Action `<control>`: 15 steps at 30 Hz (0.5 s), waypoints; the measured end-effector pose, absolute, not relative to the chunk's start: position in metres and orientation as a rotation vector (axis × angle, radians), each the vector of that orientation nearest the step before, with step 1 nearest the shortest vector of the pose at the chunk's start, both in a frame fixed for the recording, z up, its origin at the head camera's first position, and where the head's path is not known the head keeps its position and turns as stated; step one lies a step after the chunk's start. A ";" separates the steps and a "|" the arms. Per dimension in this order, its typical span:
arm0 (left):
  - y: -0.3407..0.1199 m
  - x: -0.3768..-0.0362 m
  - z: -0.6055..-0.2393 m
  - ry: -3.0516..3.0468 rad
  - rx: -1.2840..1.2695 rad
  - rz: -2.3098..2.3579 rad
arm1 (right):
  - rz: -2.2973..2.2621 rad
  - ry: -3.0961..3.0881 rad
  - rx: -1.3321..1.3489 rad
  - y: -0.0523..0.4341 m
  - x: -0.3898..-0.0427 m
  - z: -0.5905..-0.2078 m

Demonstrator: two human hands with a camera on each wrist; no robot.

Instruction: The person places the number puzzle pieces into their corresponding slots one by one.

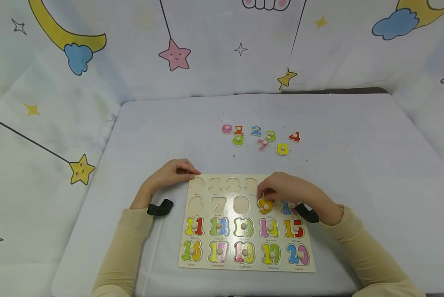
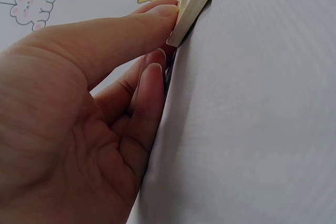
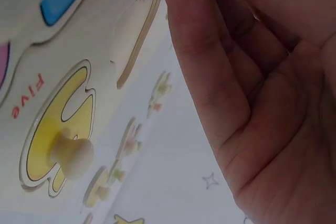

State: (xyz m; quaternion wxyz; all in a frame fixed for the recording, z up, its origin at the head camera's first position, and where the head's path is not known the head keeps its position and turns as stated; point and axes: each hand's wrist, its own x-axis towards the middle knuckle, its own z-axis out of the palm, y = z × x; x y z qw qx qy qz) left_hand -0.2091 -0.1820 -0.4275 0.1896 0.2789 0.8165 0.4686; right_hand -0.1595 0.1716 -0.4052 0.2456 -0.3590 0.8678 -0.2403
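Observation:
A wooden number puzzle board (image 1: 203, 267) lies at the table's near edge. My left hand (image 1: 191, 173) pinches its far left corner, thumb on the board edge (image 2: 194, 3) and fingers (image 2: 152, 77) beside it. My right hand (image 1: 266, 193) hovers over the yellow 9 piece (image 1: 265, 205), which sits in its slot. In the right wrist view the fingers (image 3: 210, 51) are relaxed and clear of the 9's knob (image 3: 71, 153). The top-row slots and those for 6, 7 and 8 are empty. Pieces 11 to 20 sit in place. The 10 piece (image 1: 286, 207) is partly hidden by my right hand.
Several loose number pieces lie beyond the board in mid-table, from the pink 0 (image 1: 227, 129) to the red 4 (image 1: 294, 137), with the yellow 8 (image 1: 282, 149) nearest. A patterned cloth (image 1: 77, 53) hangs behind and beside the table.

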 end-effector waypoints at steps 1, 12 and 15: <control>-0.182 -0.209 -0.428 2.295 0.785 1.317 | -0.652 2.373 -0.981 0.171 -0.159 -0.406; -0.183 -0.211 -0.431 2.286 0.800 1.340 | -0.580 2.471 -1.026 0.164 -0.159 -0.413; -0.183 -0.211 -0.432 2.284 0.803 1.346 | -0.567 2.482 -1.031 0.163 -0.157 -0.412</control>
